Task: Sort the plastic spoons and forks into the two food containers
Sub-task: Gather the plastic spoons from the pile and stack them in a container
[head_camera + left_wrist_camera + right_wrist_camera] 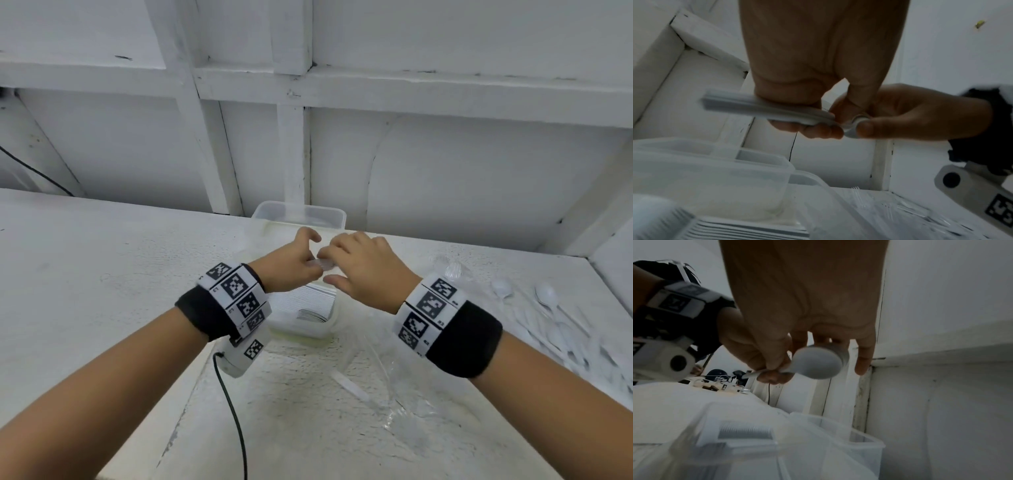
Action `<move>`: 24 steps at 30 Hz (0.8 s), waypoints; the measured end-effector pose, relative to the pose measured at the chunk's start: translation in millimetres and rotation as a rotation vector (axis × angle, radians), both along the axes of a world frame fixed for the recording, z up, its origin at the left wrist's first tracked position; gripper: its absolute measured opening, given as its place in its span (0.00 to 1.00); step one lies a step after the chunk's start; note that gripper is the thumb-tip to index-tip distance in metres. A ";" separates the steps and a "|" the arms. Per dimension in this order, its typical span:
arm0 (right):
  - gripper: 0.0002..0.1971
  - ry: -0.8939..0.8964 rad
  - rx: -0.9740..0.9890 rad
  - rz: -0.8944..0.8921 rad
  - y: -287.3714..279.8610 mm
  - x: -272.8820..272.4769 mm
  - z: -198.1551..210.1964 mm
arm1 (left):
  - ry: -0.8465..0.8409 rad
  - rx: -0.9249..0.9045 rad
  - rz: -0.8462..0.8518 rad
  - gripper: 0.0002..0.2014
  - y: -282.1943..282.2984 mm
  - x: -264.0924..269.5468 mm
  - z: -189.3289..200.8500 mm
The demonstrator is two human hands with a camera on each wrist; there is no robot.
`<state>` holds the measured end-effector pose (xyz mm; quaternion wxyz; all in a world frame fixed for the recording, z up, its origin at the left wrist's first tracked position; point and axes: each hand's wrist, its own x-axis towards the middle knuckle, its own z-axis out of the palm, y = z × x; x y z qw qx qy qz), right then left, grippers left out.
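Above the near container (301, 329) on the worktop (102, 260), the left hand (291, 267) grips a stack of spoons (764, 108) by the handles. The right hand (363, 270) pinches the spoon bowls. More spoons (548, 301) lie to the right.

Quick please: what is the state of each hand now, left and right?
Left hand: closed around a stack of white spoons.
Right hand: pinching the bowl end of the same spoons.
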<state>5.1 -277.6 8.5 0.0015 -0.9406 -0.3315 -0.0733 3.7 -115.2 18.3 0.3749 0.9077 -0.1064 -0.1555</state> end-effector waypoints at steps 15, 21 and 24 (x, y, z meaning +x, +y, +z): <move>0.15 0.246 0.116 -0.006 48.8 22.5 -40.9 | -0.232 0.154 0.381 0.16 85.9 30.5 -27.7; 0.15 0.305 -0.006 -0.030 66.5 12.2 -60.1 | 0.019 0.293 0.480 0.19 103.5 37.5 -54.8; 0.14 0.385 0.002 -0.067 69.6 9.1 -64.5 | 0.010 0.280 0.505 0.18 104.2 38.1 -57.7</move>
